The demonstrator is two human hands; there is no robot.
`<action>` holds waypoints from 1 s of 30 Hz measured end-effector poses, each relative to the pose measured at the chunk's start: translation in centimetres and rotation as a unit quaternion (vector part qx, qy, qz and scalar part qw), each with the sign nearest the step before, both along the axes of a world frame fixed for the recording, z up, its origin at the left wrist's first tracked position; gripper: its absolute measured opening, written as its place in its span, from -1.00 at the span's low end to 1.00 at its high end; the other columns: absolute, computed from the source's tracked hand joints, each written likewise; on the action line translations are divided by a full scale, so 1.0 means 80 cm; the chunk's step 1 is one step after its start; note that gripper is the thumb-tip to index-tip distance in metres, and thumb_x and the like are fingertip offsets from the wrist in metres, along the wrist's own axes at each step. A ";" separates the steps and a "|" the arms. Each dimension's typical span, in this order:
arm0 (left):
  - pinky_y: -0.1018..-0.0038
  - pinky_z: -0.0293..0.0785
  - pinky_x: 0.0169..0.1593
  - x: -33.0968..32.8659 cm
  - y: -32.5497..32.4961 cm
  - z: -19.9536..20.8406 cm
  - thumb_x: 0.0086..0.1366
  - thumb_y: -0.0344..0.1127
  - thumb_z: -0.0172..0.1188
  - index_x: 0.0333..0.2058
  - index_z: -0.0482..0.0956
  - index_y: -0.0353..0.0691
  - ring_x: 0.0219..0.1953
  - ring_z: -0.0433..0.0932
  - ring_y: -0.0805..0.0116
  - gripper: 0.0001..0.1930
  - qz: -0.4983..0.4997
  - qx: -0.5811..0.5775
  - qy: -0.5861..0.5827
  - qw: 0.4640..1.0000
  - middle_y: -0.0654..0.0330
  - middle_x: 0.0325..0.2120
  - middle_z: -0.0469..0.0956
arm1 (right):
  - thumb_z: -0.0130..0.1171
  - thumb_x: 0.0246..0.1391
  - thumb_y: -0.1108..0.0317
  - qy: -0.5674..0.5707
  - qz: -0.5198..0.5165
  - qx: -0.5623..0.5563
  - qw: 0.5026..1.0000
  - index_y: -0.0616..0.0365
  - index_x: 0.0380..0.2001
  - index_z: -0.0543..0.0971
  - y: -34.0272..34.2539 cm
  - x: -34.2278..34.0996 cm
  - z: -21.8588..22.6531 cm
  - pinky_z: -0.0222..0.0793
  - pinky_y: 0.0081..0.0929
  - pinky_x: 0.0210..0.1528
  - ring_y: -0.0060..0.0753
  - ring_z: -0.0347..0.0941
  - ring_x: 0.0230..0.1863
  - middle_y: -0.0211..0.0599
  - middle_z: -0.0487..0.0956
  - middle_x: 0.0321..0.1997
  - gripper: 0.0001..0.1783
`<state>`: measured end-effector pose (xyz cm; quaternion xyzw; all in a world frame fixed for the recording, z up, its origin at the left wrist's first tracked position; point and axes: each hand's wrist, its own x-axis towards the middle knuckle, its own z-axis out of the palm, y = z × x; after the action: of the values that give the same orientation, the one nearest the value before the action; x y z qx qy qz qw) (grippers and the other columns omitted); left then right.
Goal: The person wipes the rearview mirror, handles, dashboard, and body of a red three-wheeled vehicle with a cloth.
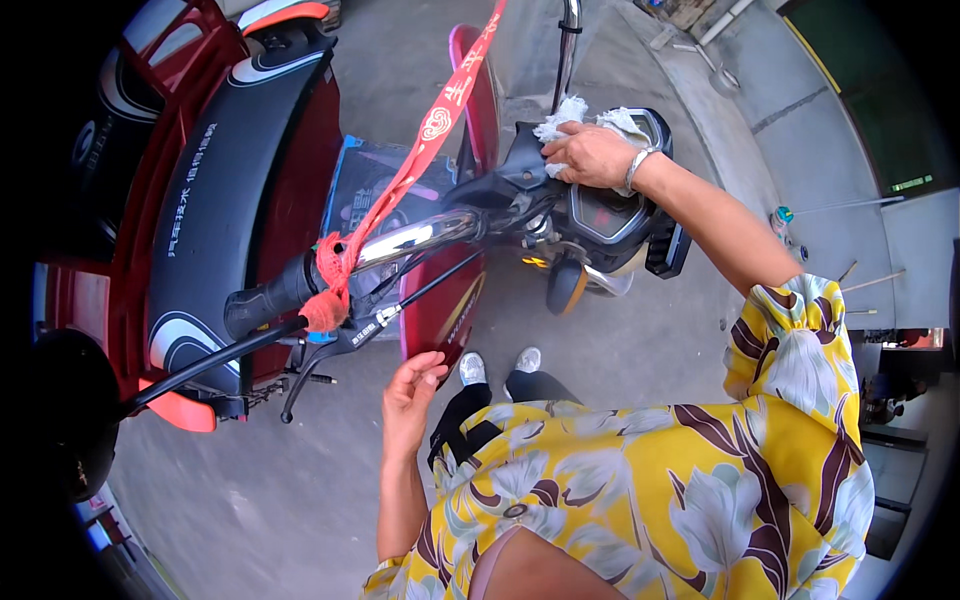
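Observation:
My right hand presses a crumpled white cloth onto the black handlebar housing of a parked vehicle, its fingers bent over the cloth. More white fabric shows just beyond the knuckles. Under that wrist sits the headlight unit with its dark lens. My left hand hangs close to the lower end of a red body panel, apart from it. Its fingers are loosely bent and hold nothing I can see. A chrome handlebar with a black grip reaches toward the left.
A red ribbon is knotted around the bar near the brake lever. At left stands another vehicle with a black padded panel and red frame. A mirror stem rises behind the cloth. Tools lean by the right wall.

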<state>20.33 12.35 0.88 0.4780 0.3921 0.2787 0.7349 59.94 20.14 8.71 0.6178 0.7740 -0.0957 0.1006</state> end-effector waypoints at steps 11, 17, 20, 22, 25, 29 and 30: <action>0.52 0.31 -0.06 -0.022 -0.008 0.000 0.18 -0.49 -0.02 -0.13 0.39 -0.35 -0.19 0.43 0.43 -0.75 0.057 -0.023 -0.001 0.998 0.13 -0.18 0.45 | 0.23 -0.33 0.28 0.003 -0.020 -0.023 1.000 0.11 -0.41 0.54 0.014 -0.048 -0.017 0.34 -0.33 -0.20 -0.18 0.44 -0.24 -0.21 0.53 -0.33 -0.71; 0.52 0.35 -0.12 -0.036 -0.011 -0.003 0.18 -0.42 -0.01 -0.12 0.37 -0.34 -0.18 0.45 0.41 -0.73 0.064 -0.004 0.011 0.998 0.12 -0.18 0.46 | 0.16 -0.24 0.14 0.102 0.054 0.043 0.992 0.05 -0.35 0.56 0.080 -0.064 -0.036 0.23 -0.29 -0.06 -0.19 0.28 -0.02 -0.30 0.44 -0.10 -0.66; 0.54 0.34 -0.13 -0.040 -0.012 -0.003 0.19 -0.42 -0.02 -0.12 0.38 -0.33 -0.19 0.45 0.42 -0.73 0.078 -0.006 0.023 0.997 0.12 -0.19 0.46 | 0.26 -0.37 0.12 -0.161 0.098 -0.108 0.976 -0.21 -0.40 0.60 0.071 -0.090 -0.069 0.07 -0.02 0.00 -0.29 0.01 0.20 -0.62 0.25 0.13 -0.69; 0.55 0.34 -0.14 -0.044 -0.012 -0.002 0.19 -0.42 -0.02 -0.12 0.38 -0.33 -0.19 0.45 0.42 -0.73 0.089 -0.016 0.028 0.995 0.13 -0.19 0.47 | 0.24 -0.32 0.15 -0.168 0.079 -0.171 0.968 -0.22 -0.37 0.60 0.088 -0.088 -0.068 0.04 0.01 0.03 -0.28 -0.08 0.26 -0.64 0.21 0.16 -0.71; 0.56 0.33 -0.16 -0.057 -0.020 -0.014 0.19 -0.42 -0.02 -0.12 0.37 -0.32 -0.19 0.45 0.43 -0.73 0.083 -0.020 0.044 0.995 0.14 -0.19 0.47 | 0.20 -0.29 0.18 -0.171 0.097 -0.209 0.958 -0.23 -0.33 0.59 0.091 -0.088 -0.058 0.01 0.07 0.07 -0.25 -0.11 0.27 -0.61 0.14 0.20 -0.69; 0.55 0.32 -0.15 -0.073 -0.020 -0.017 0.19 -0.41 -0.01 -0.12 0.38 -0.31 -0.19 0.44 0.43 -0.73 0.108 -0.039 0.057 0.992 0.15 -0.18 0.46 | 0.16 -0.26 0.21 -0.184 0.170 -0.261 0.932 -0.33 -0.26 0.57 0.104 -0.067 -0.046 0.12 0.15 0.01 -0.17 -0.11 0.26 -0.62 0.08 0.23 -0.65; 0.55 0.31 -0.14 -0.081 -0.022 -0.019 0.19 -0.42 -0.01 -0.12 0.38 -0.30 -0.18 0.43 0.43 -0.73 0.119 -0.048 0.065 0.990 0.16 -0.19 0.46 | 0.15 -0.26 0.22 -0.175 0.154 -0.241 0.942 -0.33 -0.27 0.57 0.098 -0.074 -0.049 0.13 0.13 -0.01 -0.19 -0.08 0.25 -0.63 0.10 0.22 -0.65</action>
<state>13.82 10.62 -0.64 0.4092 0.5066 0.3135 0.6911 54.00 27.99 4.81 0.4557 0.7836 -0.1530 0.3935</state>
